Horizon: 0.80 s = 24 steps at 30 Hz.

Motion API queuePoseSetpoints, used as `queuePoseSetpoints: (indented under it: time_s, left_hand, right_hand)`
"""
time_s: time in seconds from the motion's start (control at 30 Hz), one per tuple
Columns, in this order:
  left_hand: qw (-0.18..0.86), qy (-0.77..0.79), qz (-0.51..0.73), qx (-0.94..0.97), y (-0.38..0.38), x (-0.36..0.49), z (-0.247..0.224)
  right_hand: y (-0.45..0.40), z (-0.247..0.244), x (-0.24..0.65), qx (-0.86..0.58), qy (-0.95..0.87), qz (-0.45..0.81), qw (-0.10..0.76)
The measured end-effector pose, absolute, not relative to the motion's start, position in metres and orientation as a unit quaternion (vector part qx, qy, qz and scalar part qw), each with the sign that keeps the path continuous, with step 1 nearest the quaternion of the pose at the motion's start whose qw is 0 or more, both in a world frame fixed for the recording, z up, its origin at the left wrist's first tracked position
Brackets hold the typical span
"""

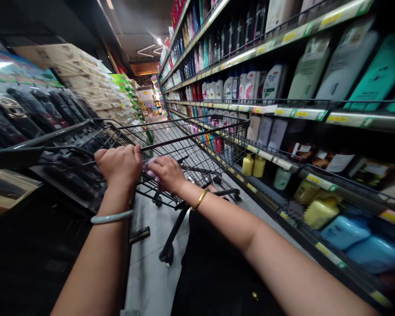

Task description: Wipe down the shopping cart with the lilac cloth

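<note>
A black wire shopping cart [197, 142] stands in front of me, tilted across the view. My left hand [120, 166], with a pale bangle at the wrist, is closed in a fist around a dark bar at the cart's near side. Just right of it, my right hand [167, 174], wearing a gold bracelet, is closed with its fingers curled over a small pale purple thing [150, 169] against the cart's wires. What kind of thing this is cannot be made out, as the fingers cover much of it.
Along the right runs a long shelf rack [260, 109] of shampoo bottles [274, 82], with yellow bottles [321, 213] and blue bottles [345, 230] low down. Packaged belts [36, 105] hang at the left, before stacked boxes [85, 74]. A tiled aisle floor [145, 263] lies between.
</note>
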State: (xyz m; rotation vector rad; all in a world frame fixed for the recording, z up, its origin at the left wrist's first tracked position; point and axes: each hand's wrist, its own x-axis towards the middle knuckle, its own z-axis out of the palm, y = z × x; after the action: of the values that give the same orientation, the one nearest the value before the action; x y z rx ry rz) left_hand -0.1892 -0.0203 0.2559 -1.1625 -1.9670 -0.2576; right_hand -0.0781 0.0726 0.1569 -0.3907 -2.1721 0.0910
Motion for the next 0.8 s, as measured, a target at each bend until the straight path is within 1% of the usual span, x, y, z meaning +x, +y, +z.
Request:
queuePoseSetpoints:
  time_s: [0.07, 0.13, 0.33, 0.4, 0.47, 0.57, 0.63, 0.8]
  left_hand:
    - [0.408, -0.779, -0.096, -0.467, -0.022, -0.189, 0.256]
    - [0.401, -0.779, -0.091, -0.472, -0.023, -0.19, 0.257]
    - [0.384, -0.8, -0.078, -0.455, -0.023, -0.193, 0.258]
    - [0.394, -0.795, -0.083, -0.454, -0.024, -0.192, 0.257]
    - [0.406, -0.786, -0.091, -0.458, -0.026, -0.19, 0.256]
    - [0.41, -0.778, -0.098, -0.466, -0.03, -0.19, 0.255]
    - [0.413, -0.776, -0.098, -0.467, -0.031, -0.191, 0.255]
    - [0.427, -0.773, -0.08, -0.462, -0.031, -0.194, 0.255]
  right_hand:
    - [0.073, 0.141, -0.076, -0.166, -0.891, 0.051, 0.42]
    - [0.072, 0.138, -0.074, -0.168, -0.893, 0.059, 0.413]
    - [0.062, 0.172, -0.084, -0.146, -0.853, 0.031, 0.5]
    - [0.064, 0.162, -0.084, -0.128, -0.864, 0.018, 0.487]
    - [0.067, 0.141, -0.081, -0.101, -0.888, 0.0, 0.448]
    - [0.069, 0.117, -0.074, -0.131, -0.904, 0.019, 0.407]
    - [0.067, 0.115, -0.071, -0.151, -0.899, 0.038, 0.409]
    - [0.06, 0.132, -0.071, -0.146, -0.893, 0.051, 0.422]
